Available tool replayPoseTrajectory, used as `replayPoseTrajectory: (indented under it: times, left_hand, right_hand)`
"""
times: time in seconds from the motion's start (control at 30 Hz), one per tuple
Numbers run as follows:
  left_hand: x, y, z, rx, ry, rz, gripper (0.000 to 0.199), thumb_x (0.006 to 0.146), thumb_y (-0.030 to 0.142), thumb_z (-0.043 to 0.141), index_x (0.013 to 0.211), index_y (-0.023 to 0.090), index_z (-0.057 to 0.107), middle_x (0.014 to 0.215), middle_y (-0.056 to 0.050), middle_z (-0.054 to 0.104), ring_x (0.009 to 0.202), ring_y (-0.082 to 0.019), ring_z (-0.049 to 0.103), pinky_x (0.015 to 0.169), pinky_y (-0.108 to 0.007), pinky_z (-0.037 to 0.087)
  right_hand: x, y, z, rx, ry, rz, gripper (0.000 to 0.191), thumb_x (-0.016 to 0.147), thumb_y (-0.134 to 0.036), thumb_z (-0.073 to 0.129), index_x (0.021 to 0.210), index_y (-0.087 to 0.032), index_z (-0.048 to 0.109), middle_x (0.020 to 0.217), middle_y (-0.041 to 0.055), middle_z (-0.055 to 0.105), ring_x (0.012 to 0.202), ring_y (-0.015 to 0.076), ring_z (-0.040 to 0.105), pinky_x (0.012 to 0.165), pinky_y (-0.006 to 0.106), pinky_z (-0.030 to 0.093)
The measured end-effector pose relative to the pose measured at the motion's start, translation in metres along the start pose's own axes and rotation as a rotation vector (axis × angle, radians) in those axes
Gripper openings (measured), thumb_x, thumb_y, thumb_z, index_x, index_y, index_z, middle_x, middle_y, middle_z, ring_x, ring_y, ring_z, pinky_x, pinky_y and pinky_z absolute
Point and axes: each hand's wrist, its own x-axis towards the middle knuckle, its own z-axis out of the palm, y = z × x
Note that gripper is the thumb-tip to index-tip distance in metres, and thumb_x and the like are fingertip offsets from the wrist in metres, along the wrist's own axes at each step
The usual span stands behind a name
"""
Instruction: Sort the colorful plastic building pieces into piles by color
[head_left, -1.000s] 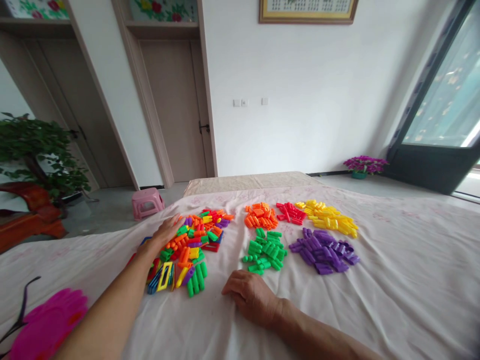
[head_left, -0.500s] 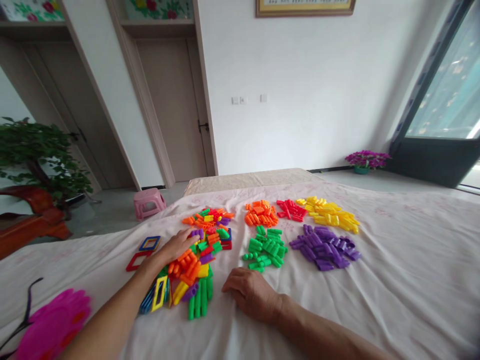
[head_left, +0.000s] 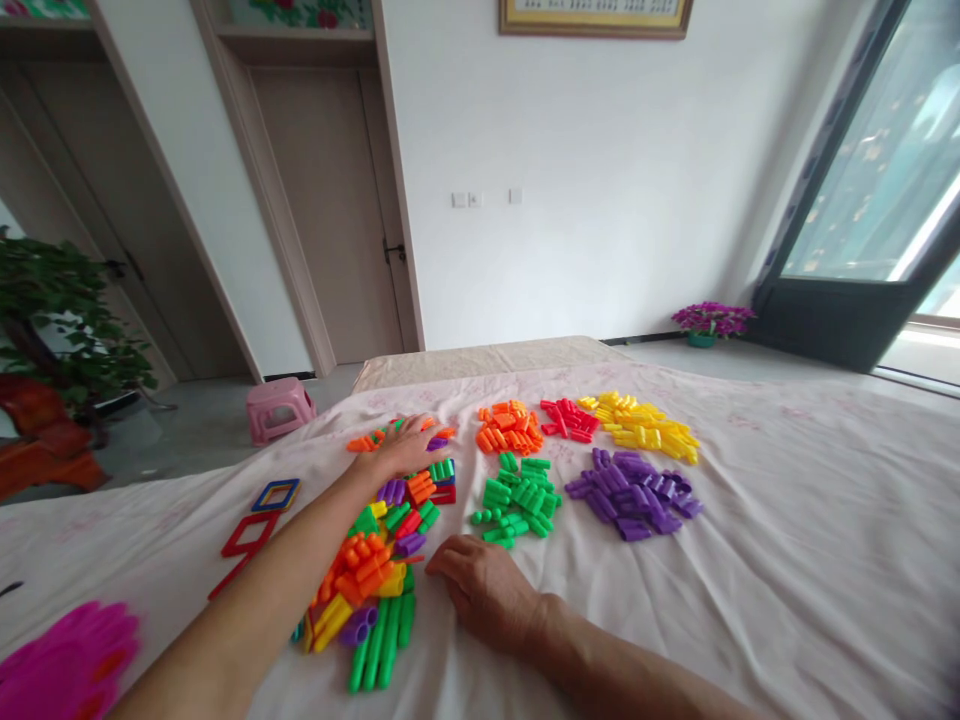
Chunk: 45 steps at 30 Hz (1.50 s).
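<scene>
My left hand point(head_left: 405, 447) reaches over the far end of a mixed pile of plastic building tubes point(head_left: 375, 560), palm down. Its fingers are stretched out and partly cover the far pieces; nothing shows gripped in it. Closer to me, my right hand point(head_left: 487, 595) rests on the cloth with fingers curled under, so its inside is hidden. Just beyond it lies a heap of green tubes point(head_left: 521, 500). Sorted heaps of purple tubes point(head_left: 634, 495), orange tubes point(head_left: 510, 428), red tubes point(head_left: 568, 420) and yellow tubes point(head_left: 645, 425) spread to the right and behind.
Blue and red square frames point(head_left: 276, 495) lie left of my left forearm on the pale tablecloth point(head_left: 787, 560). A bright pink flower-shaped item point(head_left: 71, 660) sits at the near left. Beyond the table stand a pink stool point(head_left: 281, 410) and a potted flower plant point(head_left: 712, 322).
My left hand has moved forward and right, from the pile's left side to over its far end. The right hand stays on the cloth. The view has shifted slightly right.
</scene>
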Motion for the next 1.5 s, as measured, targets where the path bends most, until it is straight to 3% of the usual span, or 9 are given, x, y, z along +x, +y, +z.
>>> replayPoseTrajectory:
  times: [0.1, 0.2, 0.43, 0.63, 0.73, 0.87, 1.1, 1.27, 1.5]
  left_hand:
    - [0.026, 0.019, 0.014, 0.020, -0.067, -0.033, 0.077, 0.083, 0.074, 0.047, 0.148, 0.032, 0.052, 0.163, -0.014, 0.038, 0.149, -0.041, 0.031, 0.115, -0.062, 0.027]
    - [0.034, 0.028, 0.027, 0.050, -0.115, -0.079, 0.075, 0.080, 0.069, 0.055, 0.144, 0.029, 0.056, 0.160, -0.017, 0.041, 0.147, -0.046, 0.031, 0.110, -0.067, 0.030]
    - [-0.012, 0.024, 0.024, 0.102, -0.119, -0.061, 0.057, 0.086, 0.046, 0.053, 0.141, 0.032, 0.058, 0.156, -0.016, 0.047, 0.139, -0.042, 0.044, 0.109, -0.065, 0.033]
    - [-0.057, 0.005, 0.003, 0.093, -0.074, -0.032, 0.049, 0.093, 0.030, 0.040, 0.136, 0.033, 0.064, 0.152, -0.008, 0.054, 0.136, -0.030, 0.051, 0.111, -0.047, 0.041]
    - [-0.071, 0.006, -0.002, 0.127, -0.017, -0.053, 0.047, 0.091, 0.026, 0.045, 0.131, 0.029, 0.069, 0.154, -0.012, 0.051, 0.143, -0.036, 0.043, 0.115, -0.058, 0.032]
    - [-0.076, 0.025, -0.003, 0.158, -0.014, 0.018, 0.045, 0.086, 0.038, 0.060, 0.129, 0.029, 0.069, 0.156, -0.009, 0.050, 0.149, -0.037, 0.031, 0.121, -0.061, 0.019]
    - [-0.061, 0.047, 0.004, 0.152, -0.147, 0.062, 0.062, 0.069, 0.037, 0.074, 0.129, 0.027, 0.066, 0.139, -0.012, 0.064, 0.130, -0.037, 0.053, 0.113, -0.057, 0.034]
    - [-0.060, 0.046, 0.004, 0.152, -0.062, 0.072, 0.062, 0.058, 0.027, 0.076, 0.119, 0.025, 0.068, 0.128, -0.012, 0.067, 0.126, -0.037, 0.054, 0.112, -0.055, 0.036]
    - [-0.084, 0.038, -0.005, 0.033, 0.175, 0.024, 0.060, 0.072, 0.033, 0.068, 0.132, 0.024, 0.061, 0.125, -0.011, 0.063, 0.113, -0.028, 0.062, 0.095, -0.036, 0.050]
  right_hand:
    - [0.000, 0.001, 0.000, -0.008, -0.021, -0.008, 0.037, 0.084, -0.004, 0.052, 0.110, -0.020, 0.072, 0.108, 0.0067, 0.073, 0.097, 0.0203, 0.068, 0.088, 0.027, 0.052]
    - [0.001, 0.001, -0.002, -0.020, -0.042, -0.011, 0.036, 0.084, -0.005, 0.052, 0.110, -0.020, 0.072, 0.107, 0.0075, 0.072, 0.096, 0.0203, 0.068, 0.088, 0.027, 0.052]
    - [0.001, 0.004, 0.000, -0.019, -0.021, -0.023, 0.034, 0.085, -0.007, 0.053, 0.110, -0.020, 0.072, 0.107, 0.0071, 0.073, 0.096, 0.0202, 0.068, 0.087, 0.026, 0.052]
    - [0.000, 0.004, 0.000, -0.008, 0.003, -0.046, 0.036, 0.084, -0.005, 0.053, 0.110, -0.020, 0.072, 0.111, 0.0065, 0.073, 0.099, 0.0204, 0.068, 0.090, 0.027, 0.053]
    - [0.001, 0.002, -0.002, -0.011, -0.001, -0.043, 0.036, 0.084, -0.005, 0.052, 0.110, -0.020, 0.072, 0.112, 0.0068, 0.073, 0.101, 0.0207, 0.069, 0.091, 0.028, 0.053]
    - [0.001, 0.003, -0.002, -0.016, -0.005, -0.048, 0.036, 0.084, -0.005, 0.052, 0.110, -0.020, 0.072, 0.111, 0.0068, 0.073, 0.101, 0.0206, 0.069, 0.091, 0.028, 0.053]
    - [0.000, 0.004, -0.001, -0.037, 0.007, -0.076, 0.035, 0.086, -0.005, 0.052, 0.110, -0.020, 0.072, 0.109, 0.0072, 0.072, 0.099, 0.0200, 0.068, 0.089, 0.027, 0.052]
    - [0.000, 0.005, -0.001, -0.056, 0.015, -0.111, 0.034, 0.088, -0.006, 0.051, 0.111, -0.019, 0.072, 0.108, 0.0070, 0.073, 0.098, 0.0196, 0.067, 0.089, 0.027, 0.052]
    - [0.001, 0.004, -0.001, -0.075, 0.016, -0.097, 0.035, 0.086, -0.005, 0.051, 0.109, -0.019, 0.073, 0.105, 0.0068, 0.073, 0.094, 0.0193, 0.068, 0.086, 0.026, 0.052]
